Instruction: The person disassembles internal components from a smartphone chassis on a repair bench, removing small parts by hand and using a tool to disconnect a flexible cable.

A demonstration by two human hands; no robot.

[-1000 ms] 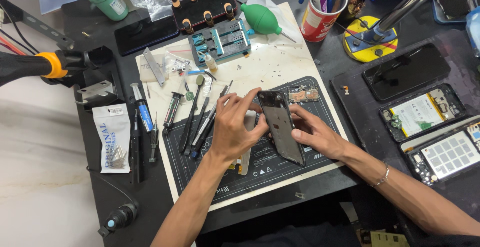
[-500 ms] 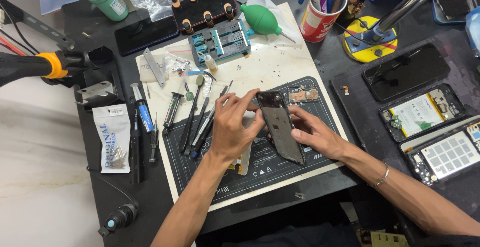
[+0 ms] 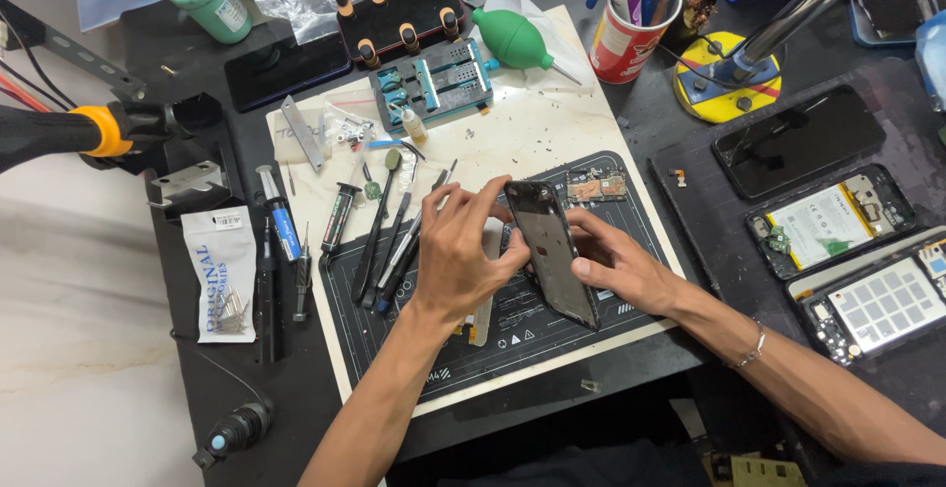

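At the centre of the frame, above the dark work mat (image 3: 552, 349), the left hand (image 3: 458, 265) and right hand (image 3: 616, 270) pinch a phone frame (image 3: 552, 250) by its long edges. It looks thin, light and easily bent, best held by the rim.

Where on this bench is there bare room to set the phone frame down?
The cream mat is bare between the green blower and the small circuit board. The dark work mat shows bare room along its near edge, below the left hand and right hand on the phone frame. The hand tools on the left and the opened phones on the right are crowded.
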